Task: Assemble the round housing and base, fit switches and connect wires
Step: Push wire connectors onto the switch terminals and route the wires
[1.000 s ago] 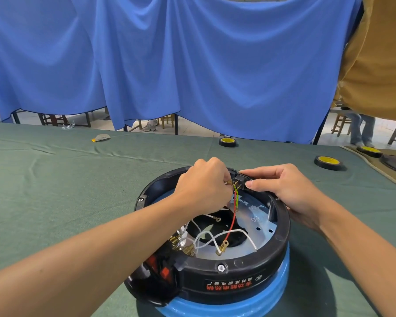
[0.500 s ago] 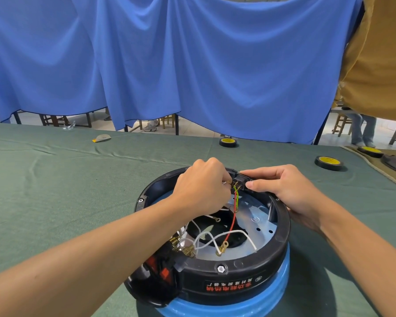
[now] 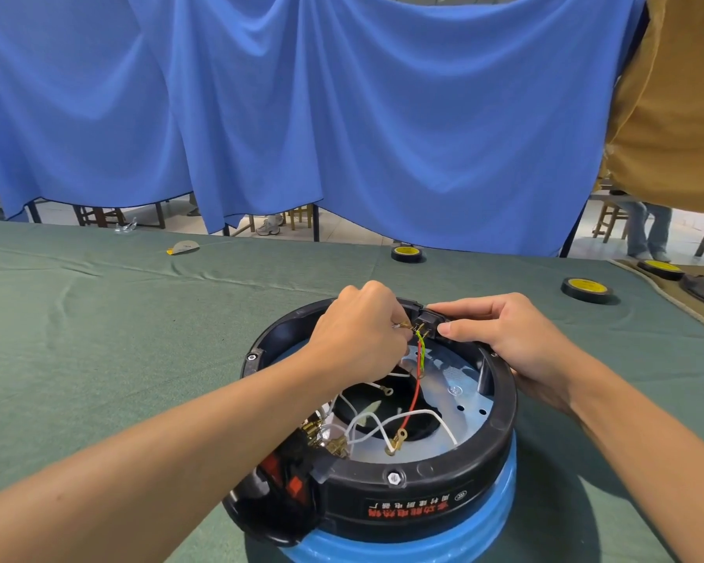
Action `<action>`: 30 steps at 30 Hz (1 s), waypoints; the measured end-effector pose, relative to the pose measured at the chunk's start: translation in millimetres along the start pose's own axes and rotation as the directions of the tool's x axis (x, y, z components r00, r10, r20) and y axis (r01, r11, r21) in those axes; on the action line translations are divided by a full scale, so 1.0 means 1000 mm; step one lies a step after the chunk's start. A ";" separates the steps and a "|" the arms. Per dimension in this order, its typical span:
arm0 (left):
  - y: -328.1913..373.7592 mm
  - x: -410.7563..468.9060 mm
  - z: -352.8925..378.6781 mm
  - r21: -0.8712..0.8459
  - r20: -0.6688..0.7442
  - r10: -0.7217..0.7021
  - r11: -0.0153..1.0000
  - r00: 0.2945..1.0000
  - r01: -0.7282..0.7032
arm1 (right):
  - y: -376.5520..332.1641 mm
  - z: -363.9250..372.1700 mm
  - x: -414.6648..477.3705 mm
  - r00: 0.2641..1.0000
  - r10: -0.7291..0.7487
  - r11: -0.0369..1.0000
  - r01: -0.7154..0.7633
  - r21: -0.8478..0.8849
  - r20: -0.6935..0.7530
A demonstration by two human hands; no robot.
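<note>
A round black base (image 3: 431, 497) sits upside down on a blue housing (image 3: 444, 542) near the table's front edge. Inside lie a metal plate (image 3: 460, 392), white wires (image 3: 366, 424), a red wire (image 3: 413, 396) and a green-yellow wire (image 3: 421, 351). A black socket block (image 3: 429, 321) sits in the far rim. My right hand (image 3: 513, 343) pinches that block between thumb and fingers. My left hand (image 3: 362, 331) pinches a wire terminal (image 3: 403, 325) right at the block's pins. Red switches (image 3: 285, 477) show at the near left rim.
Green cloth covers the table (image 3: 98, 339). Black-and-yellow tape rolls lie at the back (image 3: 407, 253), back right (image 3: 586, 288) and far right (image 3: 661, 268). A small white-yellow scrap (image 3: 183, 248) lies at the back left. Blue curtains (image 3: 342, 115) hang behind the table.
Both hands stay at the socket block; the left hand's fingers have shifted slightly with the terminal at the pins. Nothing else has moved.
</note>
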State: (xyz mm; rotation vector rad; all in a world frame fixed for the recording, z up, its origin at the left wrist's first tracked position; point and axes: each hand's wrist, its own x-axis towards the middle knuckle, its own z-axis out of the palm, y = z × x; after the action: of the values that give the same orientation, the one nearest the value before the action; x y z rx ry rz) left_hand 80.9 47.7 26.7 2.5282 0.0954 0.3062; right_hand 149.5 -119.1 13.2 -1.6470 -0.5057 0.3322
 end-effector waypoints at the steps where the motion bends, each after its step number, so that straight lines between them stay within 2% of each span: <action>1: 0.000 0.000 0.000 0.003 0.002 -0.002 1.000 1.000 0.002 | 0.000 0.000 0.000 1.000 0.001 1.000 -0.001 0.011 -0.001; 17: 0.005 0.003 0.006 0.093 -0.008 0.023 0.995 1.000 -0.022 | 0.000 0.004 -0.003 1.000 0.005 0.999 -0.004 0.048 -0.019; 24: 0.002 0.001 0.001 0.009 0.022 0.035 0.999 0.999 -0.035 | -0.002 0.003 -0.004 1.000 0.000 0.999 0.001 0.034 -0.017; 30: 0.005 0.001 0.004 0.226 -0.070 0.050 0.974 0.996 -0.033 | -0.001 0.003 -0.004 1.000 0.011 0.999 -0.010 0.053 -0.012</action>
State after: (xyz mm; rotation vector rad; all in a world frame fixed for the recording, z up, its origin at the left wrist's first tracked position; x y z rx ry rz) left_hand 82.5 41.8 26.3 2.7454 0.1128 0.4292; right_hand 144.3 -118.2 13.6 -1.6004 -0.4751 0.3401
